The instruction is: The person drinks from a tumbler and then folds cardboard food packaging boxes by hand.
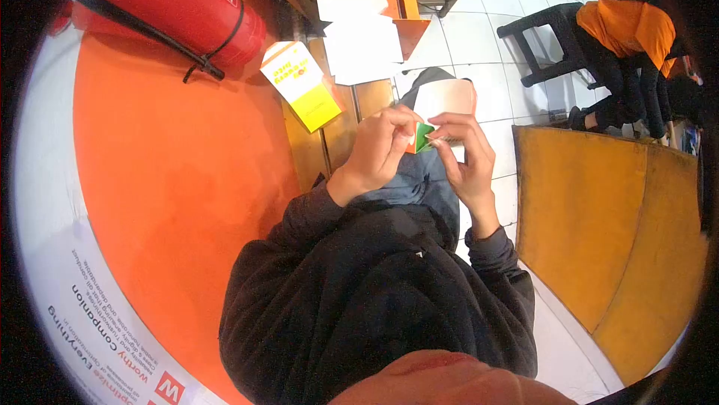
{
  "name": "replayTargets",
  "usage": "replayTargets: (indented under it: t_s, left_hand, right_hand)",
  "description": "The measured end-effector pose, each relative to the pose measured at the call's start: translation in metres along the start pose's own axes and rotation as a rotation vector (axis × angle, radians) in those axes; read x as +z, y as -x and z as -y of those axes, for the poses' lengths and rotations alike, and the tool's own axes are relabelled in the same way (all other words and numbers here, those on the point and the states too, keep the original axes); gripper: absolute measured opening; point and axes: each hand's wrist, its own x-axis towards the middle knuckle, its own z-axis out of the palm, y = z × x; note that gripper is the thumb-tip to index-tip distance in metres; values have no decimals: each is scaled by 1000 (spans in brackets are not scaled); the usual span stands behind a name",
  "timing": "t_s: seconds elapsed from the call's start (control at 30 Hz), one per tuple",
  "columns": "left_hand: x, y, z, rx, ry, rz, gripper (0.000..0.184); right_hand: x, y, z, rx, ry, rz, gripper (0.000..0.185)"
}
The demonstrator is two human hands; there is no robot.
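Above my lap I hold a small folding cardboard box point(447, 99), its large panel pale, with green and orange parts at the near end. My left hand point(380, 144) pinches the orange edge at its left. On the other side my right hand point(466, 152) has thumb and fingers closed at the green flap point(423, 136). My fingers hide part of this end. Left of my hands, a yellow and white printed carton point(303, 87) lies on the wooden bench point(303, 152). White unfolded cardboard sheets point(365, 46) rest farther up the bench.
An orange box point(408, 2) stands behind the white sheets. A red fire extinguisher point(172, 8) is at the upper left, by an orange wall. To the right are a yellow-brown panel point(584, 218), a black stool point(543, 42) and a seated person in orange point(629, 27).
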Motion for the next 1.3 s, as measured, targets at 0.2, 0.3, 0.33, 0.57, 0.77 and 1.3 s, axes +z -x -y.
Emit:
replayTargets:
  t_s: [0.2,0.3,0.33,0.57,0.77,1.3]
  left_hand:
    - [-13,1,3,35,-121,151,7]
    - [-19,-3,0,177,-237,191,7]
    - [-23,-5,-4,206,-305,243,9]
    - [-30,-8,-9,474,-479,456,12]
    - [-20,-16,6,316,-221,129,10]
    - [-17,-39,31,-137,-126,439,14]
  right_hand:
    - [9,6,-11,-60,83,30,15]
    - [3,2,0,25,111,149,13]
    - [0,-1,7,65,121,200,13]
    - [-14,-9,-2,561,-544,651,16]
    - [-7,2,6,409,-438,245,21]
    - [76,0,16,-169,-261,-605,28]
